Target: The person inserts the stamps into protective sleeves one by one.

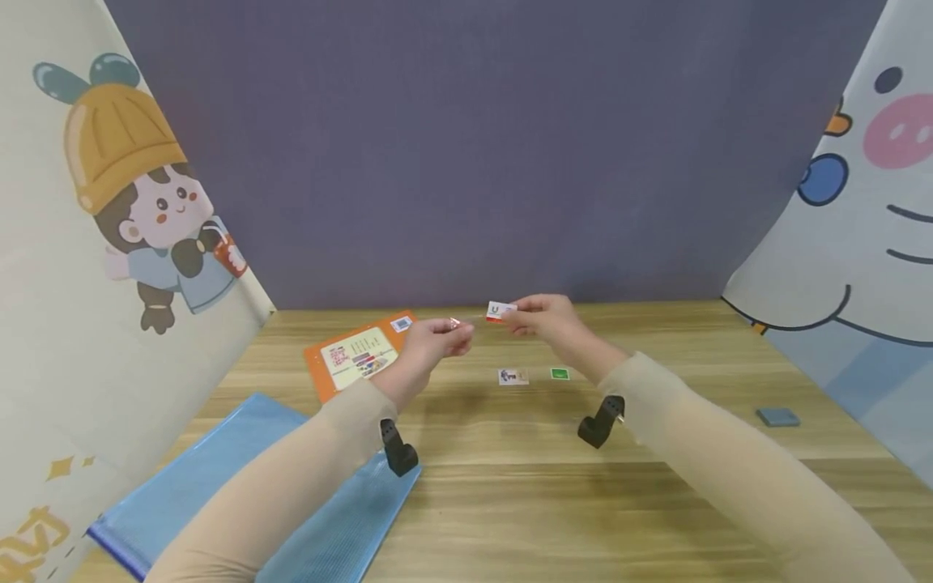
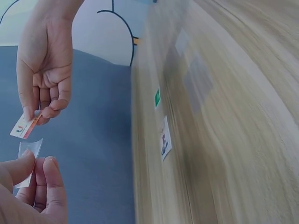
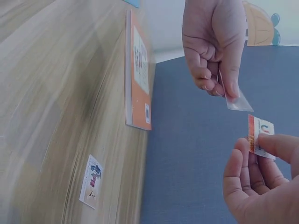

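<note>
My left hand (image 1: 430, 344) pinches a small clear plastic sleeve (image 3: 240, 103) between thumb and fingers. Opposite it, my right hand (image 1: 550, 324) pinches a small white stamp-like card (image 1: 496, 311) with a letter U and a red-orange band. Both are held up above the table, with the card's edge close to the sleeve but apart from it. On the table below lie a small picture stamp (image 1: 513, 376) with printed figures and a smaller green one (image 1: 560, 374) to its right.
An orange-covered book (image 1: 317, 372) lies at the back left. In front of it is a blue translucent pouch (image 1: 211, 470), partly beneath my left forearm. A small grey-blue block (image 1: 778, 417) sits at the far right. A dark cloth wall (image 1: 481, 162) rises behind the table.
</note>
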